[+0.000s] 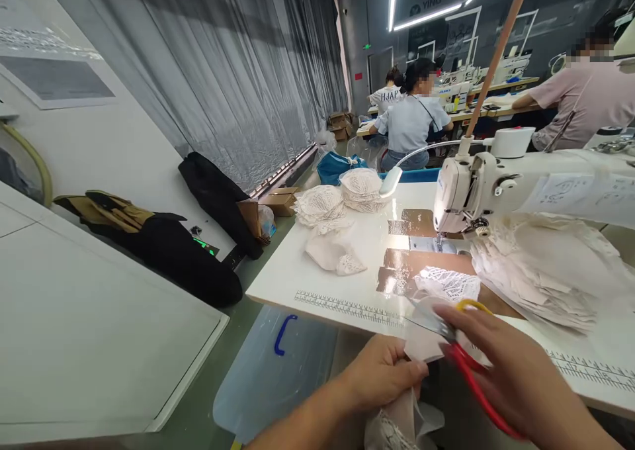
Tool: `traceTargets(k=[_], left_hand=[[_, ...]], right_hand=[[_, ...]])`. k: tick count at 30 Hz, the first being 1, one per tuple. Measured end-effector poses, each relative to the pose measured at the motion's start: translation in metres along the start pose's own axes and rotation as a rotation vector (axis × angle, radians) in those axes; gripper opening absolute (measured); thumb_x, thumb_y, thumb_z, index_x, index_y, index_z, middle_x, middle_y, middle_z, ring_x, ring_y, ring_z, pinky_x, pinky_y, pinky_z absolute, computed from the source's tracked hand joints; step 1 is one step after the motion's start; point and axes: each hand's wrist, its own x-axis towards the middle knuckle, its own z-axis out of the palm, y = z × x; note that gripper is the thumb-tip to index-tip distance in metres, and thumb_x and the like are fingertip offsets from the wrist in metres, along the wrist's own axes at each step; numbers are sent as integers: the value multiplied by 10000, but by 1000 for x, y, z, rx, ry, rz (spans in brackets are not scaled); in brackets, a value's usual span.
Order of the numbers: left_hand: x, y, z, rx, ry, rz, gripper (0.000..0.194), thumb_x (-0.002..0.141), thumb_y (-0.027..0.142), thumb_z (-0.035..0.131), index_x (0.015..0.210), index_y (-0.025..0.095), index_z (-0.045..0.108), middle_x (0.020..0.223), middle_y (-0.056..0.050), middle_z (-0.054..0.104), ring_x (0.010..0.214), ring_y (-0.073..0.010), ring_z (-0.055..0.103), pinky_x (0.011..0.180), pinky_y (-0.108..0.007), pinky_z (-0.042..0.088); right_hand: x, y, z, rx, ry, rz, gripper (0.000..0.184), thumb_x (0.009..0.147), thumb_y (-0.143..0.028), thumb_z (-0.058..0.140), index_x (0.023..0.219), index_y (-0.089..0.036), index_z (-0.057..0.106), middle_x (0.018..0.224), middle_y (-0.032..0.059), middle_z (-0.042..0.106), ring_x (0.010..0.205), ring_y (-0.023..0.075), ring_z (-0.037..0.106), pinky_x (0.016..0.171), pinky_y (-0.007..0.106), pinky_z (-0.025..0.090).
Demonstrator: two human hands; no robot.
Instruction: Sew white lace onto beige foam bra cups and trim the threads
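My left hand (380, 374) is closed on a piece of pale fabric with lace (421, 344) at the near edge of the white sewing table (317, 271). My right hand (516, 370) grips scissors with red and yellow handles (466, 364); their blades lie against that fabric, just above my left thumb. More of the lace fabric hangs below my left hand. A white sewing machine (496, 185) stands right behind, with a lace piece (446, 281) lying in front of its needle.
Stacks of lace cups (342, 198) sit on the table's far left, and a heap of cut pieces (546, 271) at the right. A plastic bin with a blue handle (278, 364) is under the table. Black bags (169, 245) lie on the floor at left. Other people sew at benches behind.
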Motion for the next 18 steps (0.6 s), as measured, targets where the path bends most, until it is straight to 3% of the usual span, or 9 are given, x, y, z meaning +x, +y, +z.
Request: traceTargets(k=[2,5,10,15,18], left_hand=[[-2,-11,-2,-119,-9,-8,544,647,641,742,731,116,630,604,13,538,495,-69,425,507,-199,312],[-9,-29,-9,-268,24,-95,582,546,589,837,800,90,677,657,-11,577,548,-86,486,573,-212,375],[-13,-45,-11,-317,125,-54,609,560,632,815,777,86,656,654,-17,570,556,-87,476,577,-210,375],[-12,-40,-10,-271,149,75,574,678,630,746,871,98,650,699,-12,533,599,-85,429,568,-195,343],[-13,-35,-17,-210,95,94,564,739,624,698,899,84,672,734,-37,563,641,-104,463,606,-211,363]], right_hand=[[21,2,17,-19,-141,-42,387,878,-168,387,1199,-160,604,830,97,659,735,254,666,554,353,567],[40,4,36,-30,-195,-10,384,884,-199,408,1213,-144,599,808,101,644,748,292,660,553,400,557],[42,8,34,-18,-227,-3,385,902,-235,431,1262,-187,557,826,81,645,731,272,654,520,357,526],[3,10,0,-2,-43,-82,551,915,-228,477,1437,-372,373,974,84,662,866,270,660,625,356,548],[-42,9,-11,163,-111,-48,621,881,-244,509,1455,-416,343,982,93,686,842,240,696,644,302,587]])
